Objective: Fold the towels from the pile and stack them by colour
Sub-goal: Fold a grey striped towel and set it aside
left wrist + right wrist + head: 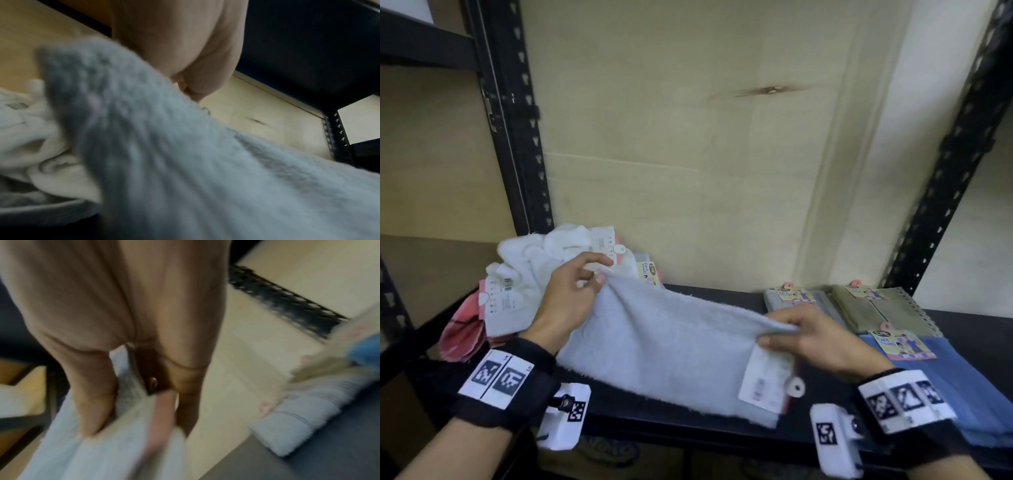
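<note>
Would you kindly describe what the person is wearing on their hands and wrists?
The hands are bare: left hand, right hand. Each wrist carries a wide black strap, the left strap and the right strap, both with white panels printed with black square marker codes. A small white camera box with its own marker hangs under each wrist. No sleeves show.

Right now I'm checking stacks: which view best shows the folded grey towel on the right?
The head view: the folded grey towel lies sharp beside the olive towel, partly behind the right hand. The right wrist view shows it blurred; the left wrist view misses it.
</note>
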